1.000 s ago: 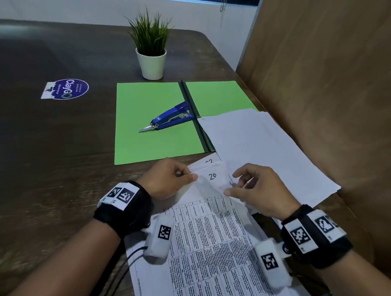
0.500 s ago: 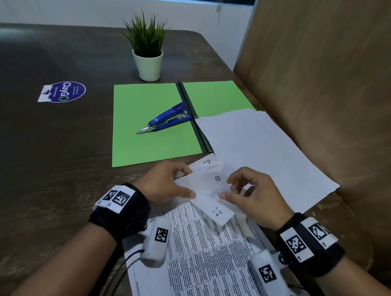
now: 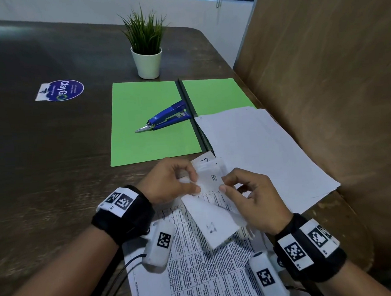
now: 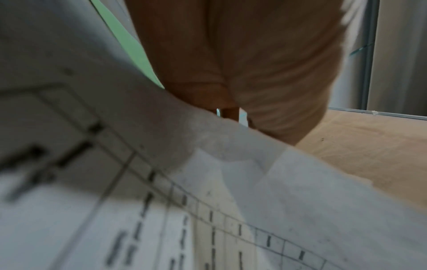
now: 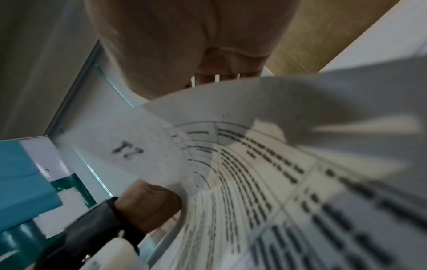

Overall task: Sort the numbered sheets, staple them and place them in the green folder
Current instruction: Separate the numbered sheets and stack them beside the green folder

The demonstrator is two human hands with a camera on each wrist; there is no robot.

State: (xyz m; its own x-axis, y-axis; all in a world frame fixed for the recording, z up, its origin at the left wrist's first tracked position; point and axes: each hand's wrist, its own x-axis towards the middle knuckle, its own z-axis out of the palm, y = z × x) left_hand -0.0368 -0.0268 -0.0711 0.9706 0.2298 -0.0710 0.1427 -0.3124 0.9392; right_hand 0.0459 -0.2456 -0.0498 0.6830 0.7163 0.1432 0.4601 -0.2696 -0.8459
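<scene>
Near the table's front edge lies a stack of printed numbered sheets (image 3: pixel 203 276). My left hand (image 3: pixel 195 181) pinches its far left corner, and my right hand (image 3: pixel 224 183) pinches sheet edges beside it. Between them shows a corner marked 10 (image 3: pixel 211 181). One sheet's corner (image 3: pixel 213 226) is folded back toward me, with 21 written on it (image 5: pixel 127 151). The green folder (image 3: pixel 149 145) lies open beyond my hands. A blue stapler (image 3: pixel 166 120) rests on its left half. Both wrist views are filled by blurred palm and paper.
A loose pile of blank white sheets (image 3: pixel 262 153) overlaps the folder's right half and reaches the table's right edge. A potted plant (image 3: pixel 146 55) stands behind the folder. A brown partition (image 3: pixel 322 73) closes the right side. A round sticker (image 3: pixel 61 90) lies far left.
The top corner marked 20 has been turned back toward me, uncovering the corner marked 10. Both hands stayed at the stack's far corner, and the turned corner now hangs lower.
</scene>
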